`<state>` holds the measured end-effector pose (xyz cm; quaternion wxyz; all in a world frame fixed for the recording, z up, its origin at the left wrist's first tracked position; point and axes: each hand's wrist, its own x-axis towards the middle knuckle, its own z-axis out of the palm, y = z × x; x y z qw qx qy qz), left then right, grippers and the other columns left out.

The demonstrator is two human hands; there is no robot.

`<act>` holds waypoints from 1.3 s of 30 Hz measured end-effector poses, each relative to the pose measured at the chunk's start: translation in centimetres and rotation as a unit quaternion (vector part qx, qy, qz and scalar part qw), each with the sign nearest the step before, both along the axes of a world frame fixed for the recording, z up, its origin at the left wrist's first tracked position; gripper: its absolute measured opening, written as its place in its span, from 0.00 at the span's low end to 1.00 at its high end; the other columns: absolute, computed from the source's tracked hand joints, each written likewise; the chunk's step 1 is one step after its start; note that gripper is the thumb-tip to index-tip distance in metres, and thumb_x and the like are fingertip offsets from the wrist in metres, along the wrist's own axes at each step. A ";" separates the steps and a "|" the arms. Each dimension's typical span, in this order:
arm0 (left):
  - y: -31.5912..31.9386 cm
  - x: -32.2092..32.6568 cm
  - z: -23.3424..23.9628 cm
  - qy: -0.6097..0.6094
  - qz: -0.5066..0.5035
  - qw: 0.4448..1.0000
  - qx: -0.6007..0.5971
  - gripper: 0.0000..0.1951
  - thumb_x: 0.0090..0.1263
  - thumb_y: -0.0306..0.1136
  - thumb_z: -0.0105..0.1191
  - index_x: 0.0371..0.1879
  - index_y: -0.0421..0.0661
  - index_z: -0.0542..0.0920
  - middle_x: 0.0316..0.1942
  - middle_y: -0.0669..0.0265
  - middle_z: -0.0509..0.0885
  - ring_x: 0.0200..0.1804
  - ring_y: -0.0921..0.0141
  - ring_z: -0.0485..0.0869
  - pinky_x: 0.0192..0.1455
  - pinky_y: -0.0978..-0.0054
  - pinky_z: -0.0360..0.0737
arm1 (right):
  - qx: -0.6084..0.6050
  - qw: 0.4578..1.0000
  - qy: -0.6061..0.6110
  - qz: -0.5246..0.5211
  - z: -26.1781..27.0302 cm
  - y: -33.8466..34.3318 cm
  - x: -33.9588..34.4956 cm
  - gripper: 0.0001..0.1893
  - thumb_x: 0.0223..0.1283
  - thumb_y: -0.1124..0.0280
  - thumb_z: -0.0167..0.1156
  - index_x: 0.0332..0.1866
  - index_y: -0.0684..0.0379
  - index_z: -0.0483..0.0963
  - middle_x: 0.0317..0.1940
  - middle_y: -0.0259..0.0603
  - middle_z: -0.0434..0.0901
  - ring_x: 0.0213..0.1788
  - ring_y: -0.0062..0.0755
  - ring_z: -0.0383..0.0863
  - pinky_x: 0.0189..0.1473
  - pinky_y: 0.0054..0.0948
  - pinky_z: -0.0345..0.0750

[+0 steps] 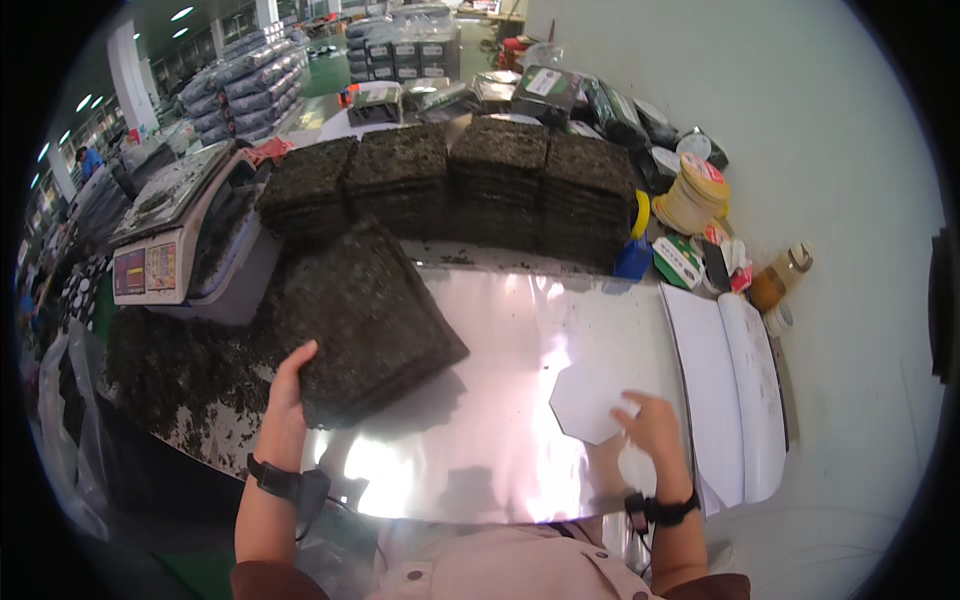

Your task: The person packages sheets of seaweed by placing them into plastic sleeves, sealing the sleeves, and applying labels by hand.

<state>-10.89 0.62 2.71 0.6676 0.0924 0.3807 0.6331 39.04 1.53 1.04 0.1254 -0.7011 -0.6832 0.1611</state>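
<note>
In my left hand [289, 382] is a square, dark slab of dried seaweed [367, 322], tilted above the work surface. The thumb lies on its near left side and the other fingers are hidden beneath. A shiny metal sheet [495, 420] covers the middle of the table. On it, a white many-sided card [585, 405] lies under the fingertips of my right hand [651, 424]. That hand is slightly blurred, its fingers apart. Whether they touch the card, I cannot tell. Behind the slab, several tall stacks of similar square sheets [499, 184] stand in a row.
Dark flakes [187, 367] spread over the table's left side. A weighing scale [161, 255] stands beside a grey plastic bin [240, 262]. To the right are an open notebook [705, 382], a blue tape dispenser [634, 259], label rolls [694, 195] and a bottle [780, 277]. Wrapped packs [544, 94] lie behind.
</note>
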 end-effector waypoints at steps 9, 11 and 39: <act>2.0 0.7 1.7 -0.068 -0.023 0.994 0.082 0.23 0.64 0.35 0.56 0.55 0.35 0.73 0.55 0.50 0.77 0.57 0.56 0.76 0.63 0.59 0.72 | -0.012 0.998 0.064 -0.011 -3.8 5.4 2.0 0.26 0.31 0.63 0.76 0.35 0.69 0.75 0.28 0.46 0.78 0.31 0.36 0.79 0.36 0.30 0.76; 2.4 0.7 1.4 -0.079 -0.034 0.994 0.075 0.23 0.63 0.35 0.57 0.55 0.35 0.74 0.55 0.50 0.77 0.57 0.56 0.76 0.63 0.59 0.72 | -0.059 0.995 0.084 0.015 -3.1 5.7 2.1 0.23 0.35 0.65 0.75 0.34 0.69 0.76 0.26 0.41 0.78 0.30 0.32 0.77 0.35 0.29 0.76; -3.1 -2.4 4.0 0.036 0.073 0.997 -0.005 0.19 0.60 0.34 0.57 0.48 0.35 0.77 0.45 0.52 0.83 0.47 0.58 0.82 0.56 0.61 0.78 | 0.130 0.931 0.341 0.005 -3.2 9.1 -2.6 0.10 0.59 0.68 0.62 0.27 0.62 0.76 0.14 0.28 0.71 0.14 0.15 0.66 0.16 0.20 0.64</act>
